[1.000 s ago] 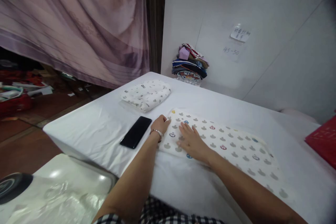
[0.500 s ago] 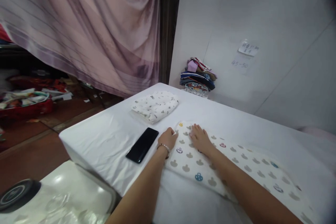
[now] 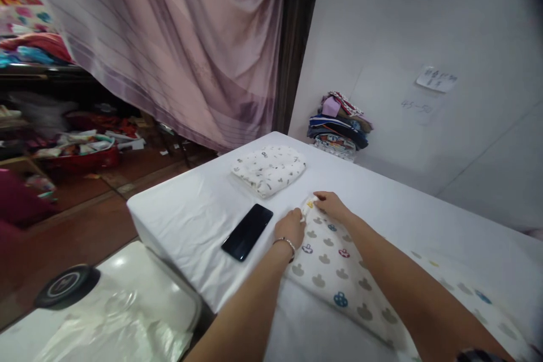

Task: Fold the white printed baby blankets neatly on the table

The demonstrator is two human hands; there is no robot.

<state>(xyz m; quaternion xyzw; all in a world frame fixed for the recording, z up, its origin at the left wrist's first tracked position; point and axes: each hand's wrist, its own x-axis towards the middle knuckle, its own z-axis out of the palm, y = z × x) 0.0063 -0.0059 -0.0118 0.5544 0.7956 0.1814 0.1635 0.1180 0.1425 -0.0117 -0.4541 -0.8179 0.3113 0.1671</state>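
A white cloth with grey, blue and red printed motifs (image 3: 324, 271) lies lengthwise across the white-covered table (image 3: 178, 203), running toward the lower right. My left hand (image 3: 292, 230), with a bracelet at the wrist, is closed on the cloth's near-left edge. At the cloth's far corner, by a yellow motif, my right hand (image 3: 333, 205) pinches the fabric between thumb and fingers. Left of my left hand rests a black phone (image 3: 248, 232). Beyond it lies a folded white cloth with small dark prints (image 3: 269, 169).
A pile of folded clothes (image 3: 339, 124) stands against the wall at the table's far side. A pink curtain (image 3: 190, 51) hangs behind the table. At lower left is a white surface (image 3: 139, 277) bearing a dark round object (image 3: 68, 287) and clear plastic.
My right hand has gone from lying flat on the printed cloth to pinching its far corner. The cloth has been lifted and bunched slightly there. The whole view has swung a little left.
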